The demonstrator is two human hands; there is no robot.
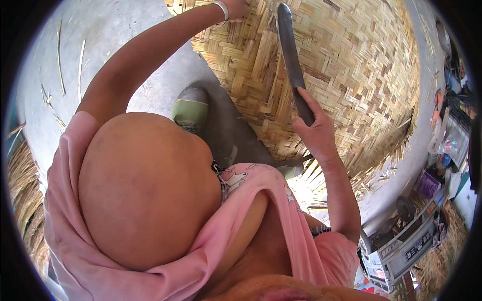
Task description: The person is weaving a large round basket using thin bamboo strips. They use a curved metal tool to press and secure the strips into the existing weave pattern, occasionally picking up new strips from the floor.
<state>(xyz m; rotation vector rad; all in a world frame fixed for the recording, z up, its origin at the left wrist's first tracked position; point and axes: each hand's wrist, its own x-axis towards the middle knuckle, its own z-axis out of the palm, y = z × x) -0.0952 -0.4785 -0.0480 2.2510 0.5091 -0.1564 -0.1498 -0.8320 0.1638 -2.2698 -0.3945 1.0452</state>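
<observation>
My right hand (pixel 316 128) is closed round the lower end of a long, dark, flat tool (pixel 290 52) with a rounded tip. It looks like a blade or a flat bar; I cannot tell which. The tool slants up and slightly left over a woven bamboo mat (pixel 361 65) in a herringbone pattern. At the upper edge, my left hand (pixel 236 9), with a pale bracelet at the wrist, is beside the mat's far left part. The frame cuts it off, so its fingers are mostly hidden. Loose, split strips show in the mat near the middle.
My shoe, green and dark (pixel 191 108), stands on the grey concrete floor (pixel 155 30), left of the mat. Thin bamboo slivers (pixel 81 62) lie farther left. At the right are a grey toy-like vehicle (pixel 401 246) and assorted clutter. Dry straw (pixel 25 185) lies at the left rim.
</observation>
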